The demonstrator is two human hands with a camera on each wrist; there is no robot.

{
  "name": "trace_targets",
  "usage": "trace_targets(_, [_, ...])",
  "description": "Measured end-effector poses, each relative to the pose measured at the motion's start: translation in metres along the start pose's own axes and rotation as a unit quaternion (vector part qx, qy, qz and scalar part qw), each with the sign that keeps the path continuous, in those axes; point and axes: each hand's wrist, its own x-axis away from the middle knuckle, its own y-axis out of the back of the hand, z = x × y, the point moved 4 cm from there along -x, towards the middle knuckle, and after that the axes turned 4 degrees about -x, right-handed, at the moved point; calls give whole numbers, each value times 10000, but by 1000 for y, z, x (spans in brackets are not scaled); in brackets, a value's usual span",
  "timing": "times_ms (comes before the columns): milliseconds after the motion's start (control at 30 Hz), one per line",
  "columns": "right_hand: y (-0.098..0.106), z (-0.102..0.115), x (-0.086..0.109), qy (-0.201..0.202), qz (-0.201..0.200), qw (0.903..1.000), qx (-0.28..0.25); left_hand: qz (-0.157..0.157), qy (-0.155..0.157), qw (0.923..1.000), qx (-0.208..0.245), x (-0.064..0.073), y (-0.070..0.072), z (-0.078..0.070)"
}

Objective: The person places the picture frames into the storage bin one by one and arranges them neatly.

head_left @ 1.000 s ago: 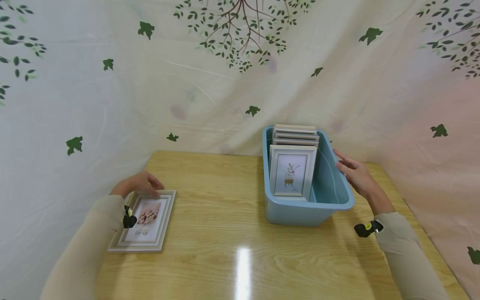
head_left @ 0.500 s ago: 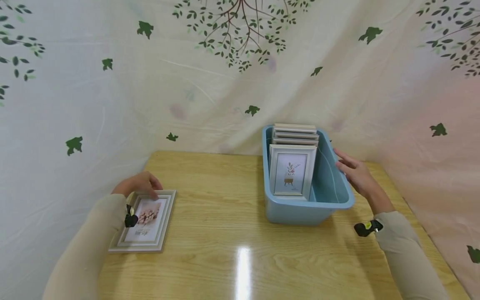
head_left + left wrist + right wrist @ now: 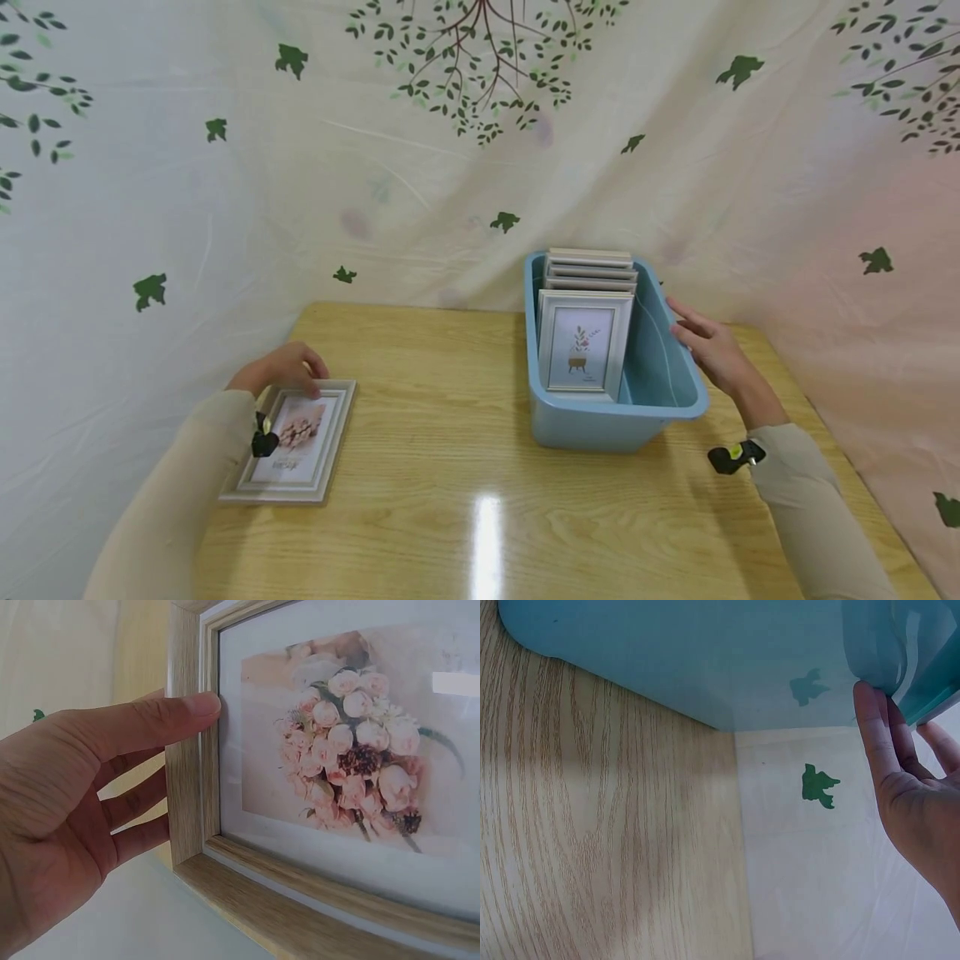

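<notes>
At the table's left side my left hand pinches the far edge of a picture frame. In the left wrist view its thumb presses on the wood-toned border and its fingers curl behind it. Behind the glass is a pink rose bouquet picture. My right hand rests at the right side of a blue plastic bin, fingers mostly straight. In the right wrist view its fingertips touch the bin's outer wall. Several light frames stand in the bin, the front one showing a potted plant.
The wooden table ends at the back against a pale curtain printed with green leaves. The bin stands at the table's back right, its frames packed toward its left and far end. A light reflection lies on the table's front middle.
The frame in my left hand has shifted very slightly to the right. My right hand and the bin stay where they were.
</notes>
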Motion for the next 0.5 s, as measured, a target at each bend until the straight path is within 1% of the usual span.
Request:
trace_targets(200, [1,-1,-1,4,1,10000,-68,-138,-432,9987,-211,-5,7,-13])
trace_targets(300, [1,-2,0,-11,9,10000,-92,-219,-590,9975,-328,-8,10,-19])
trace_targets(367, [1,-2,0,-23,12,9999,-108,-208,-607,9976,-262,-10,10,-21])
trace_targets(500, [1,-2,-1,-2,9,9999,-153,-70,-468,9989,32,-15,9,-26])
